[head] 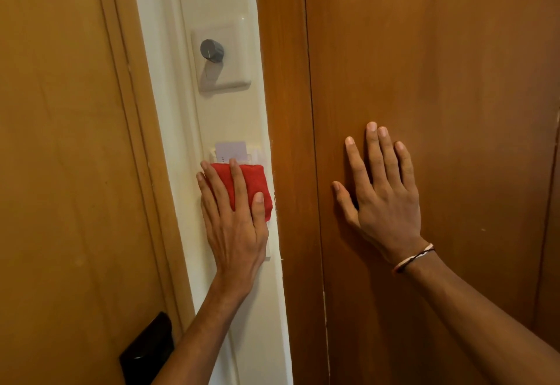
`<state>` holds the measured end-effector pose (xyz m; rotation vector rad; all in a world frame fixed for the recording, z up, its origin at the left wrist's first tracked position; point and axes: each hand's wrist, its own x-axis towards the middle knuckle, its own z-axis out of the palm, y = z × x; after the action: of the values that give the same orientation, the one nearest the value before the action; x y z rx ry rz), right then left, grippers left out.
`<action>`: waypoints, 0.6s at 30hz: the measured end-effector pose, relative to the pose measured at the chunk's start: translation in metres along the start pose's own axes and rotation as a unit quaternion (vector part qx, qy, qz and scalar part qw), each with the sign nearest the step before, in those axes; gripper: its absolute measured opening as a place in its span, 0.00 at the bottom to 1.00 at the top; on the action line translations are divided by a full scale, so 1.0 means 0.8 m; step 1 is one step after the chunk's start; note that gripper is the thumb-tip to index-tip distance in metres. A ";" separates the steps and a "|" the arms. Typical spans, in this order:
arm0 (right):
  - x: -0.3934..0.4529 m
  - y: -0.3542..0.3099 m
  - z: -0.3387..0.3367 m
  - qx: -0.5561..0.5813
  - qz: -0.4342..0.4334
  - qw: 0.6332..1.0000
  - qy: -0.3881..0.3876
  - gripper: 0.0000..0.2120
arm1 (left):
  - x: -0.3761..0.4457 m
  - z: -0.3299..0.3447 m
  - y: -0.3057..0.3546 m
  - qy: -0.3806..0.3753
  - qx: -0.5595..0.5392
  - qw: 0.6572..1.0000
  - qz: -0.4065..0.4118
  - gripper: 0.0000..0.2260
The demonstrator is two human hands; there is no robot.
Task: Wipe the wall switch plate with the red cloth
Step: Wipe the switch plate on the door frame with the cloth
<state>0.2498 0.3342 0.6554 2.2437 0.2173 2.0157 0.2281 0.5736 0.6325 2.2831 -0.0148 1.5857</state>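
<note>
My left hand (233, 227) presses a folded red cloth (253, 186) flat against a white wall switch plate (259, 154) on a narrow cream wall strip. Hand and cloth hide most of that plate; only its top edge shows, with a pale key card (230, 150) standing in its slot. Higher up the same strip sits a second white plate (233, 66) with a grey round knob (212, 50), uncovered. My right hand (383, 191) lies flat with fingers spread on the brown wooden panel to the right, holding nothing. A thread band circles its wrist.
A light wooden door (60, 157) and its frame fill the left side, with a black lock fitting (148, 351) near the bottom. Dark brown wooden panelling (439, 66) covers everything right of the cream strip.
</note>
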 end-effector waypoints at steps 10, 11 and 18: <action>0.001 0.000 0.000 0.002 -0.001 1.000 -0.001 0.35 | 0.027 -0.009 -0.016 -0.011 -0.102 0.993 -0.058 0.36; 0.001 -0.001 0.000 0.002 0.000 1.000 -0.001 0.34 | 0.035 -0.011 -0.021 -0.013 -0.121 0.991 -0.062 0.36; 0.000 0.001 0.000 -0.005 -0.001 1.000 -0.001 0.35 | 0.026 -0.025 -0.038 -0.042 -0.101 0.994 -0.002 0.33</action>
<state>0.2499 0.3335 0.6557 2.2386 0.2090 2.0098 0.2242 0.6122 0.6486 2.1890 -0.1834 1.4144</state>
